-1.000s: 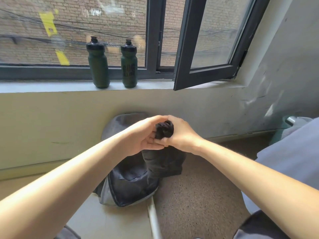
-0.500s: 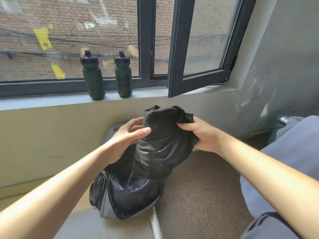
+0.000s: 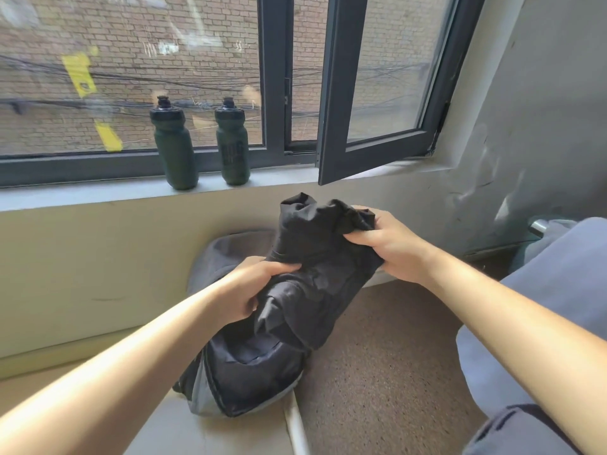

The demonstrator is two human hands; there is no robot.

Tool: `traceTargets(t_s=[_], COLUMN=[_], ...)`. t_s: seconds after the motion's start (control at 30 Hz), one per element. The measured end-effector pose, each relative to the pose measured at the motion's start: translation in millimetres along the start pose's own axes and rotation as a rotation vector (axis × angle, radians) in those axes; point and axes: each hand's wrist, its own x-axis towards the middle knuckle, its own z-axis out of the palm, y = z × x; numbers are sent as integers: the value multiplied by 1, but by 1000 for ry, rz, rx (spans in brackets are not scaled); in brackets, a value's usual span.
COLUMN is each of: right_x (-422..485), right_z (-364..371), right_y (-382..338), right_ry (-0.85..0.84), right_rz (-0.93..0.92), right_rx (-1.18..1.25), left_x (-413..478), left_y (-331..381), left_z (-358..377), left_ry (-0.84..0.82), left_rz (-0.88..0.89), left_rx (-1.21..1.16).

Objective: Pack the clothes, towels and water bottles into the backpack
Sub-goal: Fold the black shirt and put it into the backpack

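A brick wall filled the window behind the pale sill (image 3: pixel 98 195), where the left bottle (image 3: pixel 175 149) and right bottle (image 3: pixel 231 146), both dark green, stood upright near each other. Below the sill the backpack (image 3: pixel 249 372) lay against the wall, its mouth open toward me. Above it I held a crumpled black garment (image 3: pixel 322 274). My left grip (image 3: pixel 253 290) pinched a fold at its lower side, and my right grip (image 3: pixel 391 247) bunched its upper edge with curled fingers. The garment's loose end hung over the backpack's mouth.
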Motion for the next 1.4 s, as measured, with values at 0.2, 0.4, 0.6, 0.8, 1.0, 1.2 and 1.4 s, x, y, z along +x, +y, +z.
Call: traceTargets(t_s=[0.2, 0.4, 0.6, 0.8, 1.0, 1.2, 1.4], right_x=[-13, -18, -16, -14, -18, -15, 0], right_z=[25, 39, 44, 52, 45, 37, 41], right_y=[-1, 19, 30, 38, 35, 23, 36], right_ry=[-187, -335, -289, -266, -360, 77, -125], right_rz=[-282, -593, -705, -777, -581, -366, -13], right_rx=[-621, -1338, -1525, -1623, -1357, -798, -709], left_x=[8, 7, -6, -13, -8, -7, -10], left_y=[5, 3, 9, 6, 2, 1, 3], left_z=[-14, -34, -40, -32, -44, -55, -45], left_ry=[19, 6, -66, -164, -53, -10, -118], left_rz=[0, -55, 29, 258, 304, 341, 421], left_rx=[-160, -248, -424, -36, 88, 168, 91])
